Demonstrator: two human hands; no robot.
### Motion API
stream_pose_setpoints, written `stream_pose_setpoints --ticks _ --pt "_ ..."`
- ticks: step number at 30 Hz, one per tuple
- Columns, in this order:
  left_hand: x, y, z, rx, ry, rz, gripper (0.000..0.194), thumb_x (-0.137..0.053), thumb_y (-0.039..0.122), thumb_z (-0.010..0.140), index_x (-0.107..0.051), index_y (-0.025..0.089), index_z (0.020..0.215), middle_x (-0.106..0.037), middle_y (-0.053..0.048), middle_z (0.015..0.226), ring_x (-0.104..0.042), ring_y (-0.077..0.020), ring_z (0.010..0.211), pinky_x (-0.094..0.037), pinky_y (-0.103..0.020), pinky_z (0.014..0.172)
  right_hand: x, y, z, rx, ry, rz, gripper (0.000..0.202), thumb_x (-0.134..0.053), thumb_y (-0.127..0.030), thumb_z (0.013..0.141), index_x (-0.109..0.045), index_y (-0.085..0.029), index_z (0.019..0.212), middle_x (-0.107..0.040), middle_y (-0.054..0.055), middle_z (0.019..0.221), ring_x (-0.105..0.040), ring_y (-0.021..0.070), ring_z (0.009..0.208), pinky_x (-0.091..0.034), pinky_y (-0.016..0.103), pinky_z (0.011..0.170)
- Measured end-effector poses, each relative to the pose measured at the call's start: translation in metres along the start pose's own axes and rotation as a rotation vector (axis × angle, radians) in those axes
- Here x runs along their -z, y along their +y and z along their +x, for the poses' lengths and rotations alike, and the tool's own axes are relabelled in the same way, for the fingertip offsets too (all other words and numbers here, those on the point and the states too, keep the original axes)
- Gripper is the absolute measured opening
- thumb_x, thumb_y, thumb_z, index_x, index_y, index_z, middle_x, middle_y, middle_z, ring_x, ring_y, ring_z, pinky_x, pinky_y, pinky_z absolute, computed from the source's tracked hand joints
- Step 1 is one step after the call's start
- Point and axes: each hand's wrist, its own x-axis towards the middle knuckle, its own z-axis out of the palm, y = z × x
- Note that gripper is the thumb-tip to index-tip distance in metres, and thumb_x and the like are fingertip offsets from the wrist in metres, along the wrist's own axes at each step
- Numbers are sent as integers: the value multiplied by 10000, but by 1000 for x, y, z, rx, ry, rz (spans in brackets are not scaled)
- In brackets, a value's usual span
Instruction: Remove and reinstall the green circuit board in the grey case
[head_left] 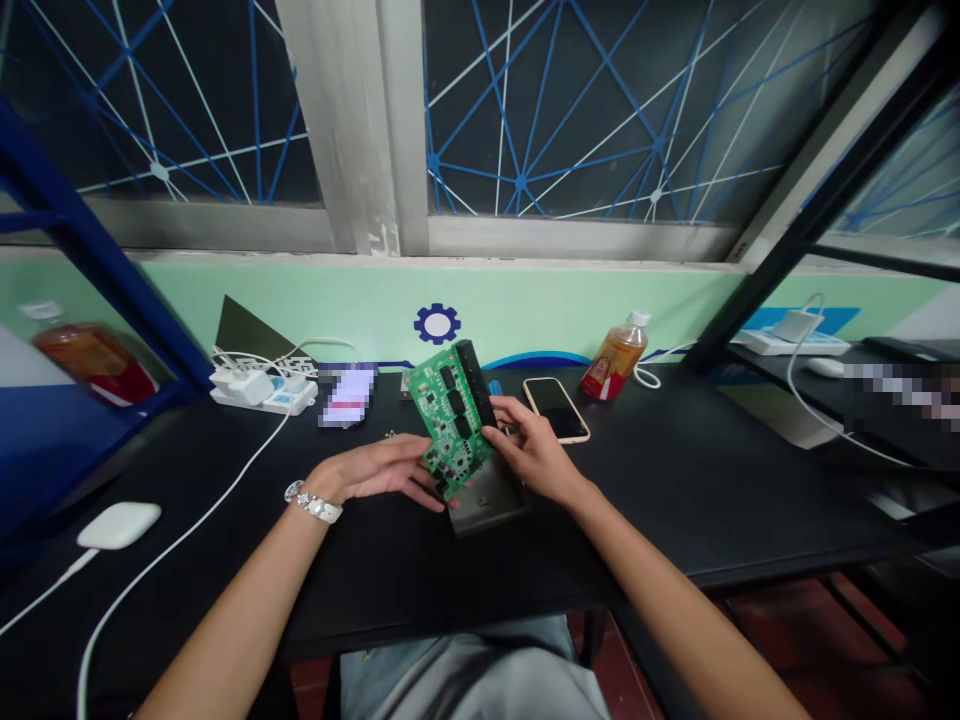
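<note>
A green circuit board with black components and a long black connector strip along its right edge is held up, tilted, between my two hands. My left hand grips its lower left edge, with some fingers hidden behind the board. On the right side, my right hand has its thumb and fingers closed on the strip edge. Below the board a dark grey flat case lies on the black table, partly covered by the board. A small blue item shows just behind my right hand.
Behind my right hand lies a phone, with a drink bottle farther right. A power strip with cables and a lit pixelated item stand at back left. A white charger trails cable at left; a black shelf frame rises at right.
</note>
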Motion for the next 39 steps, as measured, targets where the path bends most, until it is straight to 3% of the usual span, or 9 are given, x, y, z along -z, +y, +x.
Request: stream_pose_setpoints --ticks 2,5,10,14,16,21,30,36,39 --pt "-3 -5 3 -31 -32 -7 368 -711 416 872 -645 142 1110 -710 -165 1121 -704 -317 1016 -511 -548 951 -2 -3 0 49 -7 1 400 -565 -327 971 -547 -233 1360 -668 81 1142 -653 206 1038 -555 295 814" --pt "-6 -9 9 -72 12 70 382 -763 361 828 -644 148 1121 -696 -143 1098 -694 -296 994 -561 -479 864 -4 -3 0 94 27 -20 403 -541 -303 987 -550 -261 1388 -642 83 1248 -634 220 1142 -534 363 957" --pt "-3 -4 14 -183 237 339 673 -807 208 761 -546 222 1380 -616 -105 1210 -635 -221 1036 -569 -379 851 1 -2 2 134 88 -170 427 -542 -354 991 -584 -259 1406 -602 109 1243 -585 253 1173 -451 450 1060" --pt "1 2 14 -326 426 531 824 -829 186 715 -476 250 1457 -548 -128 1306 -598 -232 1117 -560 -351 867 7 -7 1 26 -27 -22 513 -438 -460 1027 -468 -274 1505 -644 86 1270 -514 282 1310 -357 487 1145" --pt "1 3 14 -378 459 608 863 -830 192 711 -445 265 1480 -520 -140 1354 -592 -255 1157 -563 -378 898 7 -11 0 -13 -52 76 557 -420 -511 1022 -442 -266 1522 -639 71 1332 -444 292 1393 -313 486 1177" --pt "-1 -6 23 -498 488 805 943 -812 185 716 -351 306 1530 -431 -141 1468 -548 -308 1279 -533 -460 1021 0 -18 -3 -53 -105 193 570 -448 -498 1020 -413 -257 1535 -598 54 1413 -405 295 1431 -277 487 1197" --pt "3 -15 32 -644 612 1137 999 -759 164 716 -245 297 1563 -360 -127 1489 -466 -317 1355 -520 -464 1055 -9 -28 -7 22 -179 212 488 -478 -387 1028 -456 -290 1506 -466 18 1550 -362 253 1463 -207 438 1228" --pt "1 -5 25 -686 688 1215 973 -753 184 736 -252 292 1563 -418 -130 1474 -445 -315 1365 -467 -502 1088 -9 -21 -4 -58 -105 426 537 -606 -293 940 -455 -253 1453 -625 86 1335 -636 232 1148 -489 396 1000" --pt "5 0 19 -696 780 1135 942 -767 233 759 -270 277 1558 -449 -142 1480 -456 -313 1364 -434 -498 1105 -5 -15 1 -122 -63 551 644 -632 -222 872 -355 -287 1450 -671 66 1208 -683 205 1008 -537 378 899"
